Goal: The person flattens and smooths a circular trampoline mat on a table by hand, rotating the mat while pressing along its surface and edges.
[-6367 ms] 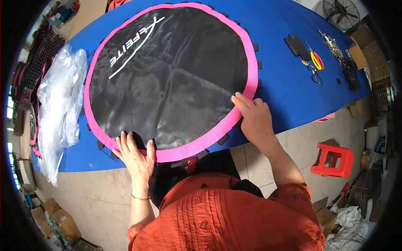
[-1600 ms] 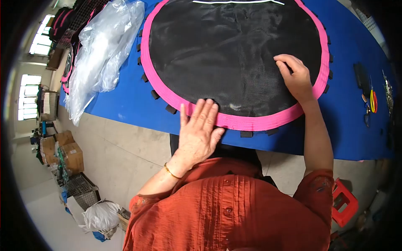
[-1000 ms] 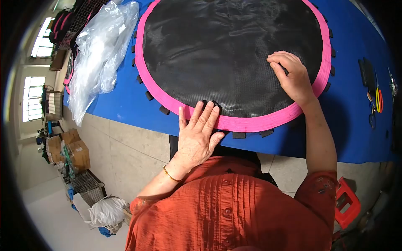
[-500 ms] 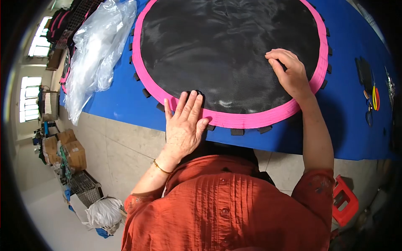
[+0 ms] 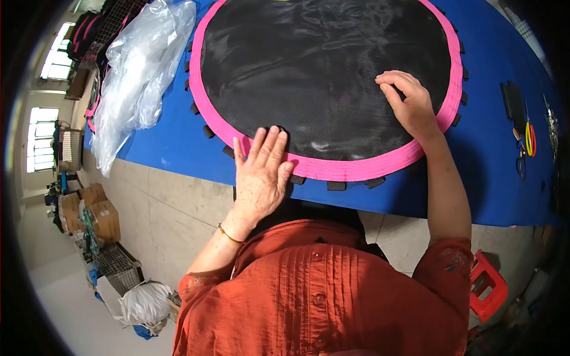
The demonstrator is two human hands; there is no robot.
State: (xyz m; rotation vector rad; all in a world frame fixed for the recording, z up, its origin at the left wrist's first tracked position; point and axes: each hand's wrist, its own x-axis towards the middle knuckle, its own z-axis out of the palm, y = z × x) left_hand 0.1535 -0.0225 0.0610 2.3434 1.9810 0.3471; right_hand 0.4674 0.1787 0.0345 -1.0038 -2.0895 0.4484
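Note:
A round black trampoline mat (image 5: 320, 77) with a pink border (image 5: 344, 171) lies on the blue table. Short black webbing loops (image 5: 336, 186) stick out around its edge. My left hand (image 5: 261, 169) rests flat across the near-left border, fingers spread onto the black mesh. Over the right part of the mat is my right hand (image 5: 408, 102), its fingers bent and drawn in towards the thumb. Whether anything small sits in that pinch is hidden. Its wrist crosses the pink border.
Clear plastic sheeting (image 5: 139, 71) hangs over the table's left side. On the right lie yellow-handled scissors (image 5: 530, 139) and a black item (image 5: 515, 101). A red stool (image 5: 490, 291) stands on the floor at right; cardboard boxes (image 5: 102, 216) and a white sack (image 5: 147, 301) are at left.
Both hands keep nearly the same pose and place. The view has shifted very slightly, and a thin yellow mark now shows at the mat's top.

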